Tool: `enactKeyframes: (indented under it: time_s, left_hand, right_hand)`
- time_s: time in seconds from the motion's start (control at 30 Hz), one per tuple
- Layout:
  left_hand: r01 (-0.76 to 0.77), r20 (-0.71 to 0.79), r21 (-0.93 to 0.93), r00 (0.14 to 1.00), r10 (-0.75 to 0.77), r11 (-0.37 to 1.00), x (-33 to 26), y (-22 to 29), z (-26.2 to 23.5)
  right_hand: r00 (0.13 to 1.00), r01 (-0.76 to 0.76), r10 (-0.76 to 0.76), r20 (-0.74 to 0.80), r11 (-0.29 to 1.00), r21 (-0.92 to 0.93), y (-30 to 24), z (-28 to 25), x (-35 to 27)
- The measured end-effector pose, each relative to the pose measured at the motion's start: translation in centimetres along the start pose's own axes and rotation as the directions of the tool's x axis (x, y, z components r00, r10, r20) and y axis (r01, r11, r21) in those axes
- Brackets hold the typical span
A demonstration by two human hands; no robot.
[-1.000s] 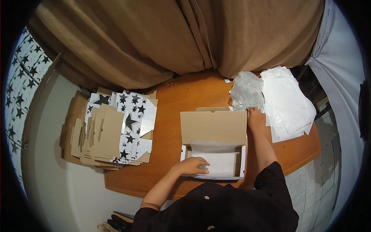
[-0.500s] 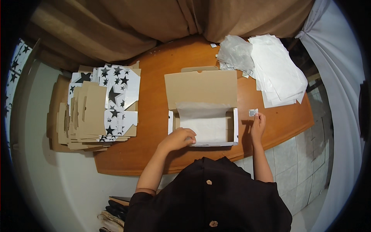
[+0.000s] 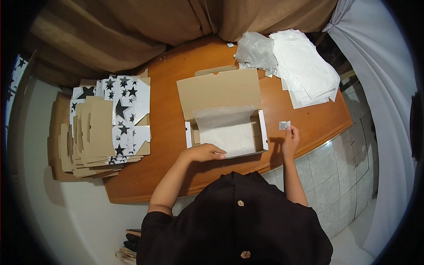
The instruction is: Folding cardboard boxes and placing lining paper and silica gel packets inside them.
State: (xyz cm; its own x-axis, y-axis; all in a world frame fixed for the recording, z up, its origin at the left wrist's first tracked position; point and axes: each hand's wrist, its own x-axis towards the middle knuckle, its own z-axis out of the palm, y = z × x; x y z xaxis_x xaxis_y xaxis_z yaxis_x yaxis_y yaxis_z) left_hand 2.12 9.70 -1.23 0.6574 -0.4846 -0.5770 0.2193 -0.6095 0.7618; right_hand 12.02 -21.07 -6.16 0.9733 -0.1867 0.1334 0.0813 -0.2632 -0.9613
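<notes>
One open cardboard box (image 3: 263, 131) is standing near the middle of one brown wooden table (image 3: 163, 128), its single lid (image 3: 218, 90) leaning back on the far side and one sheet of thin white paper (image 3: 227, 128) lining its inside, the sheet's far part rising toward the lid. Two hands are showing. The left hand (image 3: 202, 153) is lying over the near wall of the box, toward its left end; whether it is pinching that wall or only resting on it, one cannot tell. The right hand (image 3: 290, 143) is pinching one small square silvery packet (image 3: 284, 125) by its near edge and is holding it above the table, to the right of the box and apart from it. At left, one pile of flat cardboard pieces (image 3: 101, 128) is lying on the table, some plain brown, others white with black stars; overlap is preventing an exact count. At far right, one stack of white sheets (image 3: 304, 68) is spreading unevenly, likewise uncountable, and one crumpled translucent plastic bag (image 3: 255, 48) is lying against its left side. Two buttons (image 3: 240, 203) are showing on one dark garment (image 3: 203, 229).
</notes>
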Motion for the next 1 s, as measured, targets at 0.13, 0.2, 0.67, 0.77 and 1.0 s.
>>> enactKeyframes:
  time_s: [0.13, 0.2, 0.67, 0.77, 1.0]
  left_hand:
    - [0.018, -0.114, -0.065, 0.993, -0.025, 0.998, 0.0, -0.6, 0.4]
    - [0.017, -0.109, -0.108, 0.994, -0.029, 0.994, 0.3, -1.1, 0.2]
    - [0.013, 0.102, -0.344, 0.995, 0.023, 0.939, 4.2, -5.7, -0.5]
    - [-0.008, 0.162, -0.196, 0.986, 0.04, 0.981, 3.9, -3.8, -0.6]
    - [0.022, 0.263, -0.282, 0.963, 0.055, 0.959, 4.1, -4.9, -0.2]
  right_hand:
    - [0.998, 0.035, -0.037, 0.05, 0.999, 0.039, -1.4, 1.0, -1.2]
    - [0.988, 0.105, -0.107, 0.108, 0.994, 0.028, -1.5, 1.4, -1.7]
    - [0.983, 0.066, -0.078, 0.164, 0.995, 0.08, -3.2, 2.1, -2.0]
    - [0.986, 0.039, -0.054, 0.157, 0.995, 0.096, -2.9, 1.8, -2.1]
    - [0.984, 0.035, -0.053, 0.167, 0.993, 0.109, -2.9, 2.1, -2.2]
